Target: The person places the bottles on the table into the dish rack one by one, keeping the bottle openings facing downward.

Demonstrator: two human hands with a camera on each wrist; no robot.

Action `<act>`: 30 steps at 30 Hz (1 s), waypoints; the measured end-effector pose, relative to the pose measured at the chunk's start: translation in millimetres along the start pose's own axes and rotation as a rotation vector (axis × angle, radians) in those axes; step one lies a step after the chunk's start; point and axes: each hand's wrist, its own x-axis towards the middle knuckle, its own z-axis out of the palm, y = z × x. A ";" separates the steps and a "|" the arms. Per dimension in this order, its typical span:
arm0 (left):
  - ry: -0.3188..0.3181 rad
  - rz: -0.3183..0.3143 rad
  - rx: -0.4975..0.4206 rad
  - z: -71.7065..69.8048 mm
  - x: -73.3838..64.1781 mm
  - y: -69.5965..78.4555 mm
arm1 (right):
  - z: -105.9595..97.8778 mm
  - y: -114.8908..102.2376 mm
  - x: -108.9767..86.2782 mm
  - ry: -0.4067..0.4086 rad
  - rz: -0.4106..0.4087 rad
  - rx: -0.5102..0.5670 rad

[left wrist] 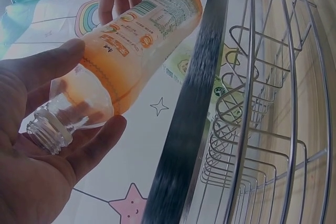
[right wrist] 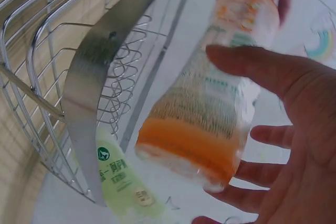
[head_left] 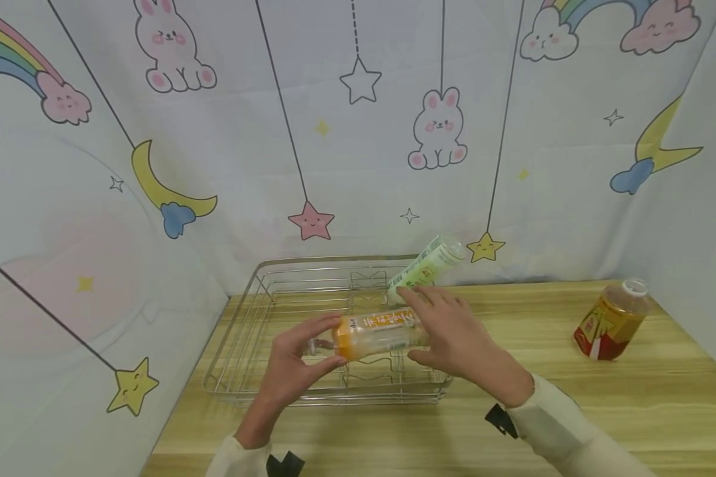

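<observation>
Left hand (left wrist: 39, 182), closest to the wrist camera, has the orange-labelled bottle (head_left: 378, 333) by the shoulder; its clear plastic should be light, smooth enough to slip and easily dented, so shoulder and base suit a hold. Thumb and fingers pinch it from opposite sides, while the right hand (head_left: 456, 334) stands wide at the base end; how firmly it touches cannot be told. The bottle lies sideways above the wire basket (head_left: 334, 259). Behind it a green bottle (head_left: 423, 268) leans at the basket's far right, and a red-labelled bottle (head_left: 611, 324) stands well apart on the wooden table (head_left: 650, 411).
</observation>
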 end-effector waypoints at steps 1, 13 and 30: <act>0.001 -0.001 -0.008 -0.5 -0.3 -0.1 | -1.2 4.7 -1.4 -0.006 0.012 0.064; 0.002 -0.020 -0.085 -7.7 -3.0 1.1 | 5.2 69.0 -31.7 -0.012 0.112 1.011; -0.026 0.000 -0.222 -10.6 -3.0 2.2 | 40.5 52.4 -37.8 0.055 0.030 1.563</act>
